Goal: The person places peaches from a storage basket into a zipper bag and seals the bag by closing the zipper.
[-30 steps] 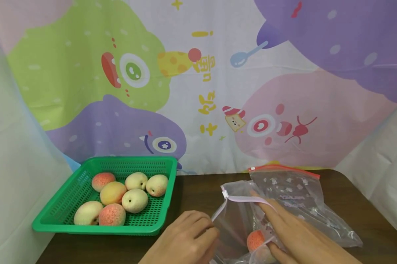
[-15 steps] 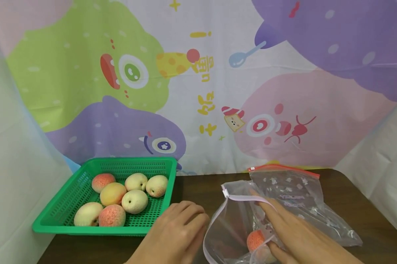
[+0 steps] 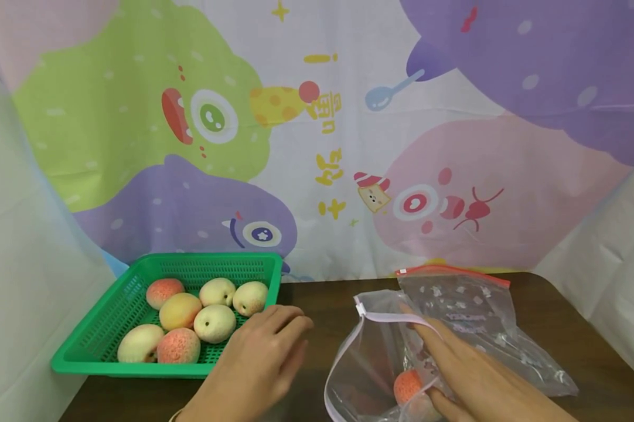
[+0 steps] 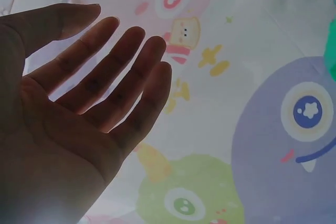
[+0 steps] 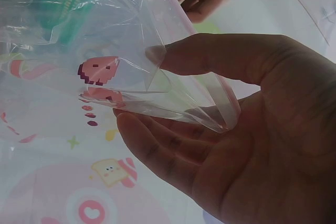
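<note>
My left hand (image 3: 256, 357) is empty, beside the right front corner of a green basket (image 3: 153, 368). In the left wrist view its fingers (image 4: 113, 85) are loosely spread with nothing between them. My right hand (image 3: 467, 369) holds the side of a clear zip bag (image 3: 370, 363) with a pale pink zip edge. The right wrist view shows a fold of the bag (image 5: 152, 100) between thumb and fingers. The bag's mouth gapes toward the left. A red peach (image 3: 408, 385) lies inside the bag, with a paler fruit partly hidden by the fingers.
Several peaches (image 3: 215, 323), pale, yellow and red, lie in the basket. A second zip bag (image 3: 480, 328) with a red zip lies flat behind the right hand on the dark table (image 3: 312, 316). A cartoon-printed cloth (image 3: 338, 246) hangs behind.
My left hand has left the bag's mouth and moved left toward the basket. The bag's left edge has sprung wider. My right hand has stayed in place.
</note>
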A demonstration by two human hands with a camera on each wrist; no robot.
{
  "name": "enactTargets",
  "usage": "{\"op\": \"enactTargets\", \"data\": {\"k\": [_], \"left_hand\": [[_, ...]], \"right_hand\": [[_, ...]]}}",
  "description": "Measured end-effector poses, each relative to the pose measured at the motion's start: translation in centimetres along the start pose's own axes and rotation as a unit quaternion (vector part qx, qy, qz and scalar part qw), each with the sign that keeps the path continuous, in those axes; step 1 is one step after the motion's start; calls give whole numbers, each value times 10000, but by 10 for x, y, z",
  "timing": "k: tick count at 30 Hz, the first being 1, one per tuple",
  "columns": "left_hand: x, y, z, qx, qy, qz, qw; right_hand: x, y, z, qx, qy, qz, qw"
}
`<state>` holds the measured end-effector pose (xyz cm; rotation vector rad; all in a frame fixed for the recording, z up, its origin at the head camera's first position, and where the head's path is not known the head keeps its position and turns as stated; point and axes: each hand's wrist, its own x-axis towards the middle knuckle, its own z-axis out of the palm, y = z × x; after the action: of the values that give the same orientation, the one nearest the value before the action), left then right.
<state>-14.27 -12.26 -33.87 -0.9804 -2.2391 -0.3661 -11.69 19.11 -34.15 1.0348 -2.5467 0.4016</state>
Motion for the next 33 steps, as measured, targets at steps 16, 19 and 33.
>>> {"op": "enactTargets", "data": {"k": [16,19,33], "left_hand": [[-4,-23,-4,314,-629,-784,9944],[-6,-27,3,280,-686,-947,9927],[-50,-95,12,-119,-613,-2251,9723]], "right_hand": [[2,-3,-4,243,-333,331,9986],[1,0,-2,281,-265,187,9991],[-3,3,-3,-27,65,-81,9999]]}}
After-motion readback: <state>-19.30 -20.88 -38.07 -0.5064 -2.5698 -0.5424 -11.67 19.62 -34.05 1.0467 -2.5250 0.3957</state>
